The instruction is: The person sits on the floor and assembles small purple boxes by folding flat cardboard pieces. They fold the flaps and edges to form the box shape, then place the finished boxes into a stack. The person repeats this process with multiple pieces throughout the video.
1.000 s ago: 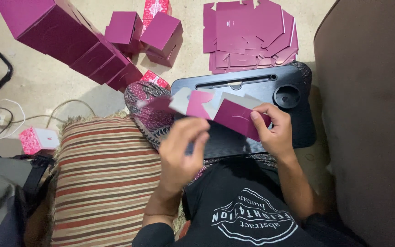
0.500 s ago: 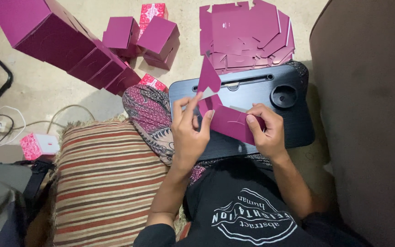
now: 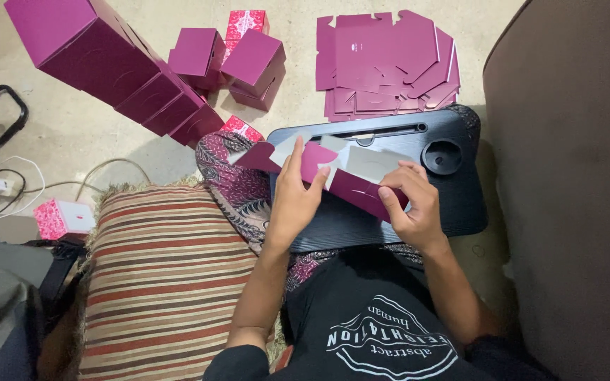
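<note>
A magenta cardboard box blank (image 3: pixel 351 185), grey on its inner side, lies partly folded on a black lap tray (image 3: pixel 453 204). My left hand (image 3: pixel 296 194) presses on its left part, fingers spread over a flap. My right hand (image 3: pixel 409 204) grips its right end, thumb on the magenta face. Both hands hold the same blank over the tray.
A stack of flat magenta blanks (image 3: pixel 390 63) lies on the floor beyond the tray. A row of folded magenta boxes (image 3: pixel 114 70) and loose boxes (image 3: pixel 248 63) lie at upper left. A striped cushion (image 3: pixel 164 282) is at left, a brown sofa (image 3: pixel 573 176) at right, cables (image 3: pixel 1 183) at far left.
My left hand came from below the tray onto the blank. The raised flap from half a second ago has been pressed down, and the blank now lies flatter and longer across the tray.
</note>
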